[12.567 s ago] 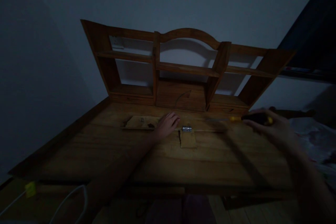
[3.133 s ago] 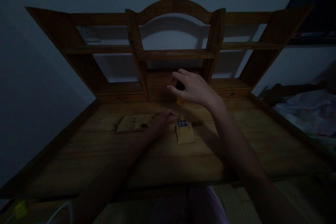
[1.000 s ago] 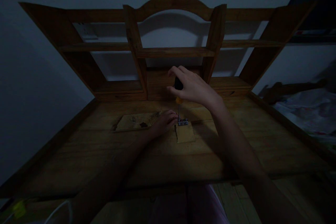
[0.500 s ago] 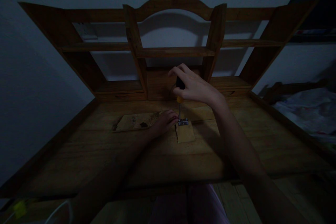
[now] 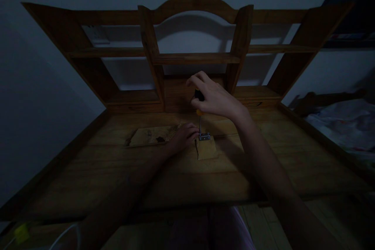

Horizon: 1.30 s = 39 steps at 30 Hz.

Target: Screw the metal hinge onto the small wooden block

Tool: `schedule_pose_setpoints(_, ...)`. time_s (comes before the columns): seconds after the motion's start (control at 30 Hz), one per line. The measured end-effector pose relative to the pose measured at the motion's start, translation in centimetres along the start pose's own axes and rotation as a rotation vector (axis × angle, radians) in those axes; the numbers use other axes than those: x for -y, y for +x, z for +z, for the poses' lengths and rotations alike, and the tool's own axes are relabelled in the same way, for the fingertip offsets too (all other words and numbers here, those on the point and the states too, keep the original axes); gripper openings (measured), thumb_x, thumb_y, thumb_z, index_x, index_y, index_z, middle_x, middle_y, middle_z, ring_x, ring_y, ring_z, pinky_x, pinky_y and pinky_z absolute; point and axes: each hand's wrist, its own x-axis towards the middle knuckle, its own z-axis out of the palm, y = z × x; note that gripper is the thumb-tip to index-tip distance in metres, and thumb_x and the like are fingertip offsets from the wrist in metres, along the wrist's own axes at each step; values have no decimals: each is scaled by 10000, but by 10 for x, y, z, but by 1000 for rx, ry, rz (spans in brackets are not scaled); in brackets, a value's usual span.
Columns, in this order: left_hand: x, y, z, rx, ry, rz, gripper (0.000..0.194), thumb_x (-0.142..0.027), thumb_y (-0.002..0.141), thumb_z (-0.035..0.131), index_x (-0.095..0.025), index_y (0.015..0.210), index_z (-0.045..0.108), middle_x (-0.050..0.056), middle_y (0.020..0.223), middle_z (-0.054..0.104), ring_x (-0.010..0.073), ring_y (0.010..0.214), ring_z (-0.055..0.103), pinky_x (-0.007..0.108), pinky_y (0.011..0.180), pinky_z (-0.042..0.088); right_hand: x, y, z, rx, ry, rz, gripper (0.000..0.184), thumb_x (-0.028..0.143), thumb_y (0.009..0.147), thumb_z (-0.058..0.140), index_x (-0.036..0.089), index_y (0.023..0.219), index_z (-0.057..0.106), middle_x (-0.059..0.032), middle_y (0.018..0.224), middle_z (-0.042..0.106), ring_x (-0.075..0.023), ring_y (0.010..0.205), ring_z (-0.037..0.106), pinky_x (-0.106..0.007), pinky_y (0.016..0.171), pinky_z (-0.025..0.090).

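My right hand is wrapped round the black and yellow handle of a screwdriver, which stands nearly upright. Its tip meets the left part of a small metal hinge. Under the hinge's near side lies a small square piece of wood or board. My left hand rests low on the desk with its fingers bunched close to the screwdriver tip and the hinge's left end. Whatever the left fingertips pinch is too small and dark to make out.
A longer broken board with a dark hole lies left of my left hand on the wooden desk. A wooden shelf unit rises along the back. Pale bedding lies off to the right.
My right hand and the screwdriver handle have shifted slightly left, bringing the shaft more upright. The left hand, hinge and board look the same.
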Motion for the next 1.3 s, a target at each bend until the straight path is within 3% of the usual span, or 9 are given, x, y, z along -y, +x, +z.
schedule_pose_setpoints(0.1,-1,0,-1,-3,26,17,182,-264,1021,513,-190,1011,678,64,1028,655,188,988,617,345,893,504,1,0,1,-27,-64,17,414,309,908,554,210,1309,521,-118,1309,571,-283,1057,616,-411,909,451)
schedule_pose_setpoints(0.2,-2,0,-2,-14,30,16,165,-261,1013,528,-186,999,675,65,1017,656,189,985,620,345,888,508,-2,0,3,-54,-98,17,379,272,913,536,210,1286,525,-109,1262,597,-289,1097,606,-399,905,439)
schedule_pose_setpoints(0.43,-2,0,-2,-11,20,1,178,-276,1023,514,-182,997,663,63,1009,658,181,960,618,338,865,508,-1,1,0,-25,12,-15,454,230,836,534,202,1288,499,-123,1358,520,-259,1021,601,-381,848,448)
schedule_pose_setpoints(0.63,0,0,-2,-24,8,20,195,-294,1022,514,-188,1000,676,66,1015,665,182,966,626,347,876,519,2,1,4,-47,-160,73,401,383,938,538,208,1297,505,-130,1267,587,-304,997,609,-433,849,443)
schedule_pose_setpoints(0.8,-2,1,-4,-17,18,7,195,-296,1021,515,-191,1001,678,67,1012,666,193,982,623,366,899,516,-2,1,2,-35,-153,48,433,243,893,529,216,1323,482,-120,1297,561,-284,1024,599,-418,863,447)
schedule_pose_setpoints(0.93,-4,1,-5,2,16,-18,192,-292,1023,516,-194,1008,681,60,1019,665,184,973,629,347,885,517,0,-1,-2,8,-45,-3,472,249,858,538,216,1324,474,-124,1389,497,-252,986,592,-393,842,454)
schedule_pose_setpoints(1.1,-3,0,-7,12,45,-25,199,-304,1025,515,-203,1012,686,55,1041,666,185,1000,628,349,912,519,4,2,2,-15,-193,24,426,354,949,496,182,1339,499,-157,1321,543,-287,982,601,-401,791,434)
schedule_pose_setpoints(1.3,-2,0,-7,42,76,-29,209,-313,1029,508,-216,1043,693,58,1091,652,188,1045,623,366,963,517,5,0,-4,-22,-172,7,315,245,904,495,204,1212,547,-122,1297,561,-263,975,601,-375,779,425)
